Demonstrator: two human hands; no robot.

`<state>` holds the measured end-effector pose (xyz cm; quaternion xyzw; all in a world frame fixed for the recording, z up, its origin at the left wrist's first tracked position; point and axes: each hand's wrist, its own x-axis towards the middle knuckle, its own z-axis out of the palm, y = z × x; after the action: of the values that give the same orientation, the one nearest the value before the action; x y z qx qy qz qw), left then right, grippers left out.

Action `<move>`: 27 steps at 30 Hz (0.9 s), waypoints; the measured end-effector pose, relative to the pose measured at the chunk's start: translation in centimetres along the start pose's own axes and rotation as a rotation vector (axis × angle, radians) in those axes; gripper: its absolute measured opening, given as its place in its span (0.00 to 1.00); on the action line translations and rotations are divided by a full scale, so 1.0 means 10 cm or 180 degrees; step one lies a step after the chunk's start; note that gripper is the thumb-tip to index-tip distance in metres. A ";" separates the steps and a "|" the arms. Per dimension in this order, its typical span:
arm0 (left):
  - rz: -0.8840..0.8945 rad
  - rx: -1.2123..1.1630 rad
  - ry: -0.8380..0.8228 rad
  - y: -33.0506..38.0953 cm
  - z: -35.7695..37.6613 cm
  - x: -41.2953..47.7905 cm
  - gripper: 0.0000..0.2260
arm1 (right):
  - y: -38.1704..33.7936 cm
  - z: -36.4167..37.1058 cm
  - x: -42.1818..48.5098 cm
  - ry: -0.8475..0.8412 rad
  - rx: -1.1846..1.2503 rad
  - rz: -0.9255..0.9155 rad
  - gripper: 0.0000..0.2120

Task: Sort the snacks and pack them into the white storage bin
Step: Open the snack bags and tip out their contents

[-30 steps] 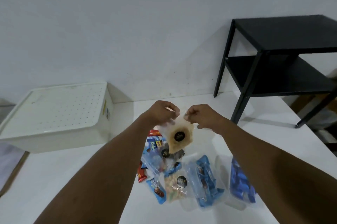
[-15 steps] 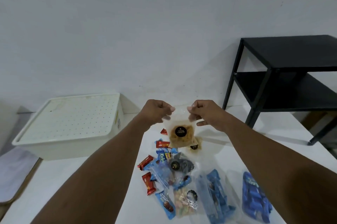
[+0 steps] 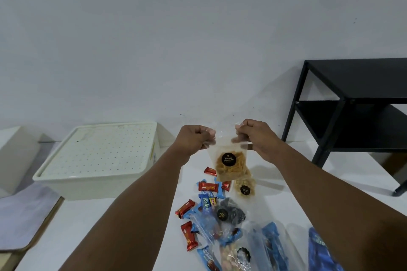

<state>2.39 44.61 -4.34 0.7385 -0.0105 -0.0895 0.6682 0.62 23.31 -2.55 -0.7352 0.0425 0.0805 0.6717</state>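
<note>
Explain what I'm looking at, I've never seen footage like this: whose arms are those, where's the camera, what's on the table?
No machine here: a person wears a wide-angle camera on the head, so the picture looks forward and down along their own arms. The left hand and right hand each pinch a top corner of a clear bag of yellow chips, held up above the white table. Below lie red wrapped bars, blue packets and more clear bags, in a loose pile. The white storage bin sits at the left, its dotted lid on. A black shelf stands at the right.
</note>
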 end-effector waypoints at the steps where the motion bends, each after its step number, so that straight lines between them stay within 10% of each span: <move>1: 0.0011 -0.0070 0.0031 0.02 -0.01 0.00 0.10 | -0.03 0.02 0.01 0.0028 0.0051 -0.0026 0.12; 27: 0.0163 -0.0508 0.0478 0.25 -0.24 -0.15 0.08 | -0.28 0.27 0.05 -0.0280 -0.0087 -0.0194 0.11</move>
<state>1.49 46.89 -1.44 0.6870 0.0279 -0.0173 0.7259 1.40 26.33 -0.16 -0.7410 -0.0107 0.0928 0.6649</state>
